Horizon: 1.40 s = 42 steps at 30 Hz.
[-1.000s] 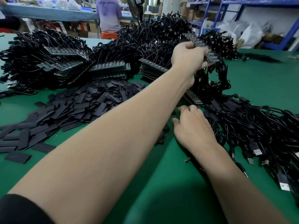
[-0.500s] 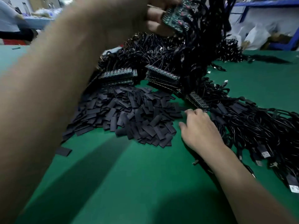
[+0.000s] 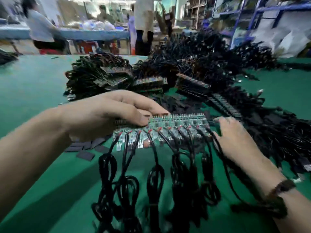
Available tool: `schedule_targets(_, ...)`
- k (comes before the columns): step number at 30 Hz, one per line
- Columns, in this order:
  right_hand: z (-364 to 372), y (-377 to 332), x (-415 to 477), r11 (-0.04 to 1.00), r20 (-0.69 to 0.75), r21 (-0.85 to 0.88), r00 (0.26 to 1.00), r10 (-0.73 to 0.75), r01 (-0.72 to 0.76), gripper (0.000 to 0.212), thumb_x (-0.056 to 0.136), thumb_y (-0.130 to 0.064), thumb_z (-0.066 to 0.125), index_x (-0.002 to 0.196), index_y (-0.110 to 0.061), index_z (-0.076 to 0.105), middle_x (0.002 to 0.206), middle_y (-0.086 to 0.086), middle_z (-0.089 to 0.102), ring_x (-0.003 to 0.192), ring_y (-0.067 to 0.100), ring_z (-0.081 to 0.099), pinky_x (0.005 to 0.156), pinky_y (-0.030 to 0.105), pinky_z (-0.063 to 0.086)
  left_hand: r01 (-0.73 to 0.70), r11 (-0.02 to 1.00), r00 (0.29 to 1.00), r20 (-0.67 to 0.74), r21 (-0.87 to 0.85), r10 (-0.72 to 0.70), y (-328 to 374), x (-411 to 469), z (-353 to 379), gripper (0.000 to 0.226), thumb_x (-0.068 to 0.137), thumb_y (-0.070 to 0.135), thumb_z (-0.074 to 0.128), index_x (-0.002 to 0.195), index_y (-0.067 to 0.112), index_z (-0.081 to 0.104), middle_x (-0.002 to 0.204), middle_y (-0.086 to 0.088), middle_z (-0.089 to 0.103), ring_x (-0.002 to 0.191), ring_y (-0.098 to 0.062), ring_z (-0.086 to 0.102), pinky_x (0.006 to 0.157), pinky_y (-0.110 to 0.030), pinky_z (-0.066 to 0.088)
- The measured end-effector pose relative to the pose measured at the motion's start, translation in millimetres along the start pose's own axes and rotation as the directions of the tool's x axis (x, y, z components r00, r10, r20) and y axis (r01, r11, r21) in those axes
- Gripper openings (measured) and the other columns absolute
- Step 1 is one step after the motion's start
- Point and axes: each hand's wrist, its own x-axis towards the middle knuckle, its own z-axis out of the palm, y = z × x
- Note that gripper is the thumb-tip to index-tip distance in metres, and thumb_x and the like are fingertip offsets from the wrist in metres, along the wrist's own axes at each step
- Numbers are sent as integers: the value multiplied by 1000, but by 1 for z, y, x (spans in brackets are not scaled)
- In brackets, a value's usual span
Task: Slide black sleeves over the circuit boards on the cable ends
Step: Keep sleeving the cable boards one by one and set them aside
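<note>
Both hands on a strip of circuit boards, mid-table

The left hand (image 3: 107,113) lies over the left end of the strip of circuit boards (image 3: 175,126), fingers together and pressed flat on top, thumb underneath; the right hand (image 3: 235,137) cups the strip's right end, though blur hides whether those fingers are clamped. Bundled black cables (image 3: 156,182) trail from the boards toward the near edge of the green table (image 3: 33,84). Loose black sleeves (image 3: 85,149) lie just left of the strip, under the left wrist. Toward the far edge, a big heap of cables and boards (image 3: 193,68) piles up
</note>
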Motion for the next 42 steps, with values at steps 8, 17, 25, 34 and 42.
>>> schedule_targets(8, -17, -28, -18, 785, -162, 522, 942, -293, 334, 16, 102, -40, 55, 103, -40, 71, 97, -22, 73, 85, 1, 65, 73, 23, 49, 31, 980, 983, -169, -197, -65, -74, -14, -24, 35, 81, 14, 62, 113, 21, 77, 118, -8, 74, 99, -17, 69, 96, -30, 51)
schedule_targets(17, -24, -41, -30, 457, 141, 878, 837, -528, 140, 34, 93, -36, 57, 94, -5, 70, 74, 16, 74, 55, 22, 64, 53, 29, 49, 20, 976, 972, -225, -218, -70, -106, -18, -10, 38, 96, 14, 57, 131, 25, 67, 59, 21, 61, 43, 8, 54, 42, -7, 41)
schedule_targets(25, -37, -35, -33, 480, 384, 877, 637, -669, -24, 22, 99, -25, 65, 87, -7, 66, 79, 22, 74, 61, 27, 69, 56, 31, 56, -7, 1000, 956, -292, 17, 12, -113, -18, -5, 30, 97, 39, 62, 127, 43, 68, 103, -1, 75, 90, -22, 64, 87, -39, 46)
schedule_targets(34, -28, -67, -24, 589, 187, 799, 880, -436, 122, 39, 94, -54, 53, 94, -19, 71, 84, 6, 75, 66, 12, 67, 52, 23, 51, -78, 997, 964, -255, 12, 79, -111, -22, -6, 29, 97, 28, 60, 124, 34, 69, 93, -17, 66, 81, -21, 56, 77, -33, 44)
schedule_targets(42, -12, -88, -26, 516, 70, 820, 851, -520, 248, 28, 102, -30, 62, 75, -21, 64, 59, -12, 57, 50, -2, 49, 50, 6, 34, -100, 984, 969, -211, 144, 129, -89, -5, -12, 18, 90, 37, 65, 98, 20, 65, 83, 3, 67, 76, -9, 60, 71, -19, 47)
